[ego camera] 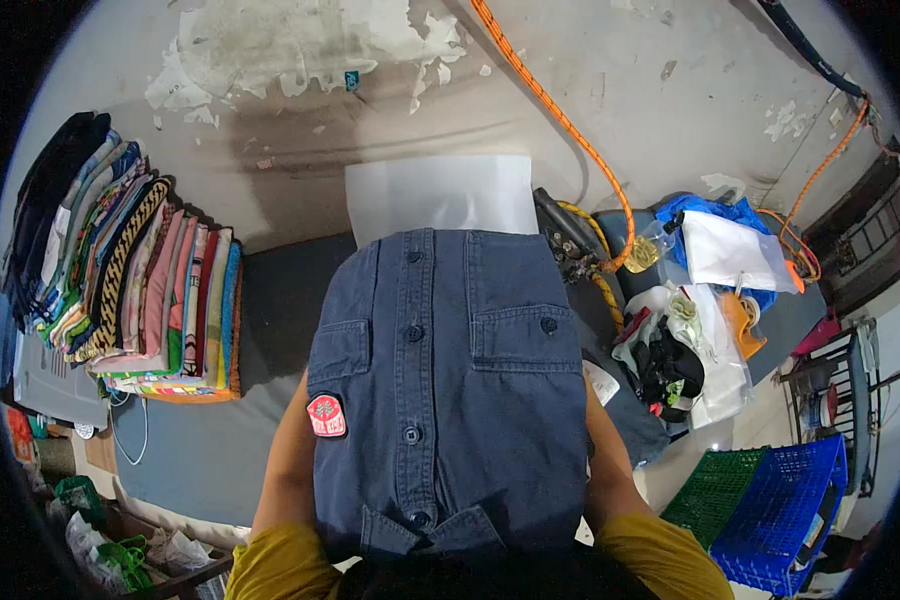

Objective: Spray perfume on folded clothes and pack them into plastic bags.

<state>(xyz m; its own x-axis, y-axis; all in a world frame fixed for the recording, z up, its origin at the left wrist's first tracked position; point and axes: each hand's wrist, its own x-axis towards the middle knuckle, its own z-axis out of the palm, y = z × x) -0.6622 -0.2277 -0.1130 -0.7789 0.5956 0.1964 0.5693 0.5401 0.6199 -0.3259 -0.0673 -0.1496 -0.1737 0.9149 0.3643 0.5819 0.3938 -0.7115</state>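
A folded navy button-front shirt fills the middle of the view, its collar towards me. Buttons run down its placket, and it has two flapped chest pockets and a red patch bearing writing. Both my forearms pass behind its sides, and my hands are hidden by it, so their grip does not show. Beyond the shirt's far edge, a translucent plastic sheet or bag leans towards the wall.
Folded clothes form a tall stack on the left of the grey padded surface. Rightward lie a plastic-wrapped bundle, white packets and an orange tape dispenser. An orange cord hangs down; a blue plastic basket stands lower right.
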